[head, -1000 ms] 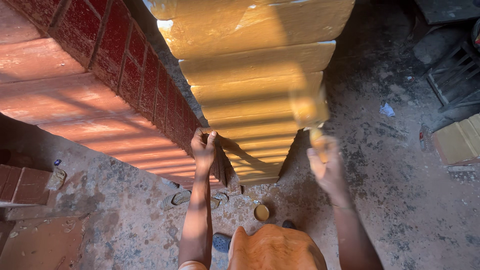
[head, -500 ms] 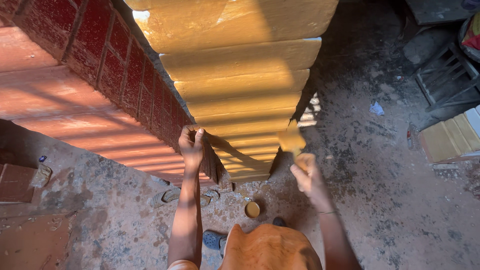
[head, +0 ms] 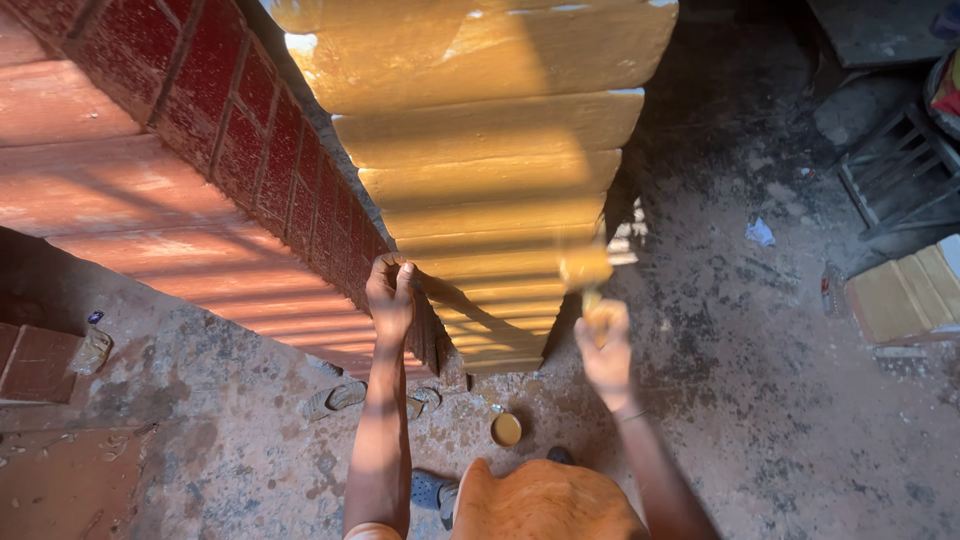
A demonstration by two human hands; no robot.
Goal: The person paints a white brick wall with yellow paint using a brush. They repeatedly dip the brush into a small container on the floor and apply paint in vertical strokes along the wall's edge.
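Observation:
A tall pillar (head: 490, 170) of stacked blocks, coated in yellow paint, rises in front of me. My left hand (head: 388, 296) rests against its left edge, where it meets the red brick wall (head: 240, 130). My right hand (head: 606, 345) grips a paintbrush (head: 588, 275) whose yellow-loaded bristles touch the pillar's lower right side; the brush is blurred. A small round tin of yellow paint (head: 506, 429) stands on the ground below, between my arms.
The rough dirt floor (head: 760, 400) spreads to the right. A pair of sandals (head: 345, 398) lies at the pillar's foot. A dark wooden frame (head: 895, 185) and yellow boards (head: 910, 290) lie at the far right. Red bricks (head: 40, 360) sit at the left.
My right hand has carried the brush a little to the left and down across the pillar's lower blocks. The left hand keeps its place at the pillar's edge. The camera has shifted slightly.

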